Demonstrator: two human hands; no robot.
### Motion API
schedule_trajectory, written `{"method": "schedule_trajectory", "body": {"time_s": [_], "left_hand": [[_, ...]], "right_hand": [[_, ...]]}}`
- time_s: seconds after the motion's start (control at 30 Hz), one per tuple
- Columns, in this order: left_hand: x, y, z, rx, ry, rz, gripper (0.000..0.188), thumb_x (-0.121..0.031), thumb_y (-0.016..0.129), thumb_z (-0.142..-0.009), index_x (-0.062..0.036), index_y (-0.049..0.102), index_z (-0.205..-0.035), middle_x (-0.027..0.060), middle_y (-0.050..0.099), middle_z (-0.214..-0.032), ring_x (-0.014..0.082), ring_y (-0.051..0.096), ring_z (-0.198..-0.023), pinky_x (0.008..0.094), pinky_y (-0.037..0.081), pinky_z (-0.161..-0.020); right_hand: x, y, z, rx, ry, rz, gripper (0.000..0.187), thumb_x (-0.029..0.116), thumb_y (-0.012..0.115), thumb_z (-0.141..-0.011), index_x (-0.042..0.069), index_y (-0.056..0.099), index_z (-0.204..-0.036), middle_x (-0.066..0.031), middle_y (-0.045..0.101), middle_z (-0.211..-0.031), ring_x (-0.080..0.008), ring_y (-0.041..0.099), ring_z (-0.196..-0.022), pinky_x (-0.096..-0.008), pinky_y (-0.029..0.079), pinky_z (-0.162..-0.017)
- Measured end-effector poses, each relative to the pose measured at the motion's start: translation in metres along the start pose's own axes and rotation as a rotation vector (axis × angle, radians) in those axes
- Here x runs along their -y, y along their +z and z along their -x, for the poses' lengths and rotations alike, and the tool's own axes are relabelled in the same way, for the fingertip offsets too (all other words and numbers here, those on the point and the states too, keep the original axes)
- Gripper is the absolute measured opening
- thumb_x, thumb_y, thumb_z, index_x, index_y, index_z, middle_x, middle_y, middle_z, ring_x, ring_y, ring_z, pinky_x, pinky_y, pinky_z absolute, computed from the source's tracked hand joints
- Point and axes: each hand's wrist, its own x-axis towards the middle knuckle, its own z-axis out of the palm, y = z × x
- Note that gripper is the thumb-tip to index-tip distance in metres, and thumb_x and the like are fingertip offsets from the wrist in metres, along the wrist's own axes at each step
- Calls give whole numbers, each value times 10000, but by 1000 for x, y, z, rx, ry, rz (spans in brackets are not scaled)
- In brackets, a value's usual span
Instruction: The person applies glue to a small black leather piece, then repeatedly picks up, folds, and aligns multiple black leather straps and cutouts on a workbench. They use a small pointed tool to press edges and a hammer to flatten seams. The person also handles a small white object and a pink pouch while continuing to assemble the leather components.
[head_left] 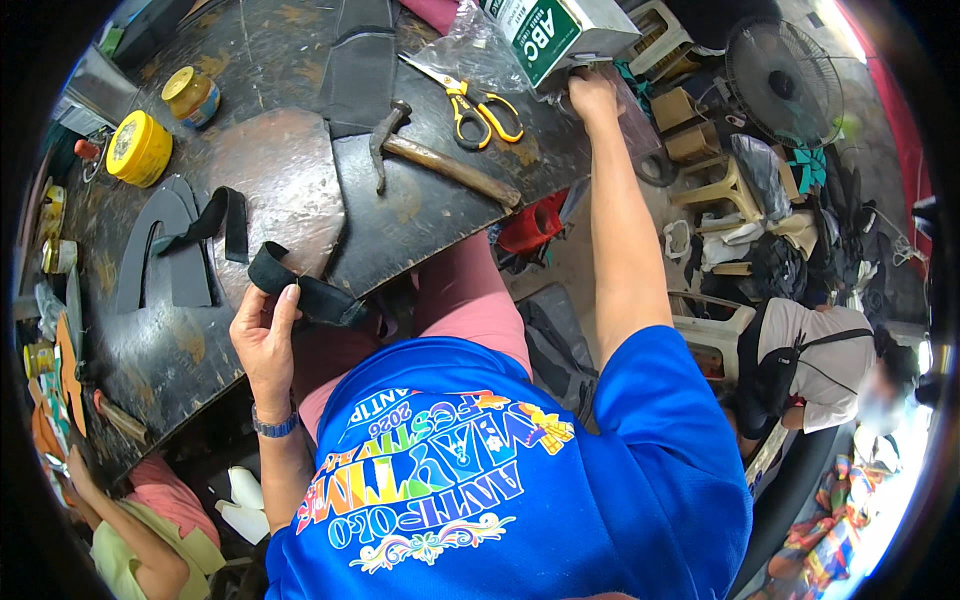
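My left hand (268, 335) pinches a black fabric strap (325, 303) between thumb and fingers, at the near edge of the dark table. The strap curls over at its upper end. My right arm stretches far forward, and my right hand (594, 94) is at the lower corner of a white and green rectangular can (560, 35); its fingertips are hidden. Left of the held strap lie another black strap (232, 215) and dark curved cut pieces (170, 245), beside a worn flat slab (280, 190).
A hammer (440, 165) and yellow-handled scissors (480, 115) lie mid-table. A yellow tub (139, 148) and a glass jar (191, 97) stand at the left. Black sheet material (358, 85) lies farther back. A fan (783, 80) stands right; people sit on both sides.
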Motion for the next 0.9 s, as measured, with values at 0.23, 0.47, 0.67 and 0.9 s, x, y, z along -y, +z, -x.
{"method": "schedule_trajectory", "body": {"time_s": [0.23,0.47,0.67,0.9], "left_hand": [[0,0,-1,-9,12,56,210,-80,691,-943,-7,694,-1140,-16,661,-930,41,563,-767,203,468,-660],[-14,4,6,-13,-55,199,218,-92,695,-940,-5,687,-1140,12,687,-961,71,614,-808,228,512,-696],[-17,20,10,62,-82,414,226,-76,717,-924,-11,692,-1140,20,712,-981,58,633,-827,215,526,-694],[-20,26,18,104,-54,487,200,-39,738,-901,-25,692,-1095,13,710,-957,53,625,-817,212,513,-696]], "right_hand": [[-11,12,32,-389,-234,149,396,258,517,-870,255,719,-1210,-148,574,-1394,-422,374,-1397,-746,121,-1118],[12,-43,65,-535,-503,-39,305,108,614,-810,167,765,-1069,-110,710,-995,-280,678,-907,-402,533,-874],[80,-24,210,277,-562,-1106,488,-16,660,-887,29,550,-1361,-87,692,-981,-132,649,-870,-270,522,-827],[128,25,299,1054,-299,-1291,646,-48,579,-902,43,350,-1500,-150,654,-1150,-165,645,-1024,-298,530,-920]]}}
